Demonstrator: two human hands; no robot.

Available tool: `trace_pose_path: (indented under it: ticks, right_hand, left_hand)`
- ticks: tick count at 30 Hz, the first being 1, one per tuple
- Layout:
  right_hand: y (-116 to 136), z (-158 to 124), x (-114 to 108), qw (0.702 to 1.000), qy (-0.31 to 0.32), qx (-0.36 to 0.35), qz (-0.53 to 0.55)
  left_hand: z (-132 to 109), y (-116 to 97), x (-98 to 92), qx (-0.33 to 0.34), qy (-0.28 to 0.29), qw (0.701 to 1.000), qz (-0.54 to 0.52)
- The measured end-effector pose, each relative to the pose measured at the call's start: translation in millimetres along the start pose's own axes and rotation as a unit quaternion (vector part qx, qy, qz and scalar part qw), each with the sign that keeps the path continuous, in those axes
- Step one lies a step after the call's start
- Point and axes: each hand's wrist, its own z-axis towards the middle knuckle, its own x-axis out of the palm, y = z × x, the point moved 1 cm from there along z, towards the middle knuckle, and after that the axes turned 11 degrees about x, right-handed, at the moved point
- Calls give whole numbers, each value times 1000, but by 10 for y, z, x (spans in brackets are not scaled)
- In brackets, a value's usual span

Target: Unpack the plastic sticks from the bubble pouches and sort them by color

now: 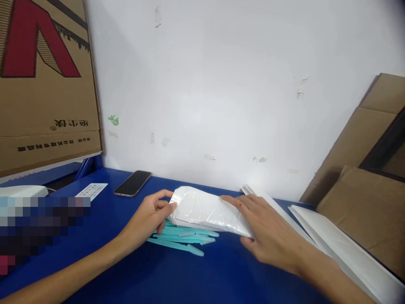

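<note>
A white, shiny plastic packet (202, 209) is held up between my two hands, slightly tilted. My left hand (155, 213) pinches its left end between thumb and fingers. At the opposite end, my right hand (261, 223) is closed around the right edge, fingers over the top and thumb below. Beneath the packet, several turquoise plastic sticks with flattened, angled ends (186, 242) lie in a loose pile on the blue table (190, 278). The packet covers part of that pile. What the packet contains cannot be seen.
A dark-screened phone (133, 183) and a printed white card (91, 191) lie at the back left. A large cardboard box (47, 101) stands at the left. White folded sheets (341, 245) and brown cardboard (363, 207) occupy the right side. A white wall (209, 93) rises behind.
</note>
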Motion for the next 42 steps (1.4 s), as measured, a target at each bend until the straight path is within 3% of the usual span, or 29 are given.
trace_pose_path:
  ticks: [8, 12, 24, 34, 42]
  right_hand:
    - [-65, 269, -407, 986, 164, 7, 36]
    - [-89, 387, -601, 977, 203, 23, 69]
    - [-178, 508, -640, 982, 172, 13, 71]
    - [-168, 511, -683, 979, 190, 27, 67]
    - [-205, 482, -775, 977, 189, 36, 92]
  left_hand:
    - [43, 0, -21, -32, -1, 999, 0]
    - [39, -23, 16, -52, 13, 998, 13]
    - [47, -28, -42, -31, 20, 998, -54]
    - [63, -28, -11, -12, 65, 998, -15]
    - [49, -1, -20, 21, 67, 996, 53]
